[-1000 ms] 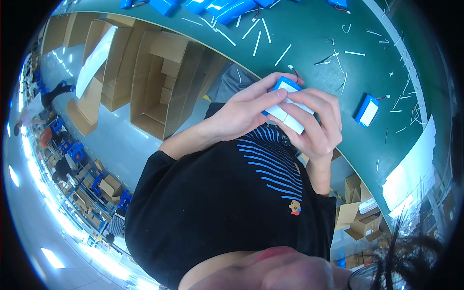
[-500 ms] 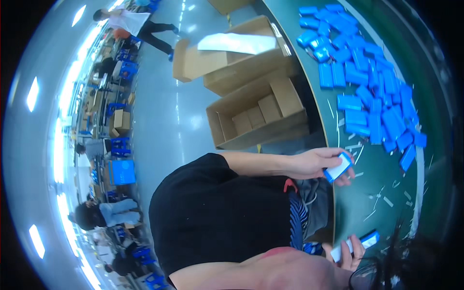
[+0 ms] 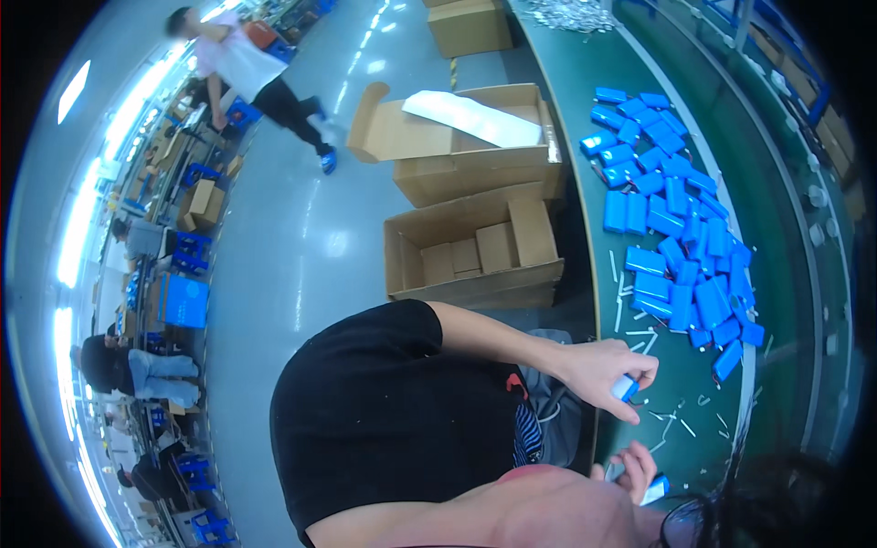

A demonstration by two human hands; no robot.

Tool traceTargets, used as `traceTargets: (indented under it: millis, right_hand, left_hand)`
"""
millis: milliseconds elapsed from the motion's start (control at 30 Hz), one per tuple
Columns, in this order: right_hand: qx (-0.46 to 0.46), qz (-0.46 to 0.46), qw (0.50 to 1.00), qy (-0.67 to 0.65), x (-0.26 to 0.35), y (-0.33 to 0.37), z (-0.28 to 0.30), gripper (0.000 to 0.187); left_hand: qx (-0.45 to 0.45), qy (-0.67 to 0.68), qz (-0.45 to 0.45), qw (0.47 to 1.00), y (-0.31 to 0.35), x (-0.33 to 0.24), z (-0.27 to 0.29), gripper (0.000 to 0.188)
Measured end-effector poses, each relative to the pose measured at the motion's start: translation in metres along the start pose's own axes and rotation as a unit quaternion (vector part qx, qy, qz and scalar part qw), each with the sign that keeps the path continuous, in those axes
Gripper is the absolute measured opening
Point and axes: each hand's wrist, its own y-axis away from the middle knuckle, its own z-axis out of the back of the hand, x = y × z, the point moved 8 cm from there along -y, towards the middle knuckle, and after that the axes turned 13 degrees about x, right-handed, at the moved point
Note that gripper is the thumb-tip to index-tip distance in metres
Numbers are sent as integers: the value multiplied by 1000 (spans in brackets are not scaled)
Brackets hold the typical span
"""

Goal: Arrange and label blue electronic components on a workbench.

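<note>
My left hand (image 3: pixel 596 370) is closed, palm down, over a small blue-wrapped battery pack (image 3: pixel 625 388) with a white face. Most of that pack is hidden by the fingers. Lower in the view, my right hand (image 3: pixel 633 468) curls its fingers around another blue battery pack (image 3: pixel 655 490), whose white side and one blue end stick out. Both hands are above the edge of the green bench (image 3: pixel 585 73). Beyond my left hand lies a loose heap of blue battery packs (image 3: pixel 665 219). Thin white strips (image 3: pixel 687 426) are scattered between the hands and the heap.
Two open cardboard boxes stand beside the bench, one (image 3: pixel 475 288) nearer me and one (image 3: pixel 484 183) with a white sheet (image 3: pixel 480 119) on its flap. Silvery pieces (image 3: pixel 571 14) lie farther along the bench. A person (image 3: pixel 247 68) walks in the aisle.
My left hand has turned from palm up to palm down, bringing its pack close to my right hand. The whole view has shifted, and the walking person has moved.
</note>
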Motion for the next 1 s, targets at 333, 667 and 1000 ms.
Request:
traceTargets:
  millis: [333, 667, 1000]
  right_hand:
    - [-98, -33, 892, -440, -61, 27, -17, 22]
    - [-137, -114, 941, -289, -59, 17, -14, 34]
    - [-230, -97, 919, -304, -61, 29, 17, 29]
  left_hand:
    - [-66, -313, -176, 931, -34, -25, -23, 33]
    - [-14, -378, -119, 918, -45, 15, -41, 37]
    - [-108, -438, -200, 870, -33, -27, 10, 32]
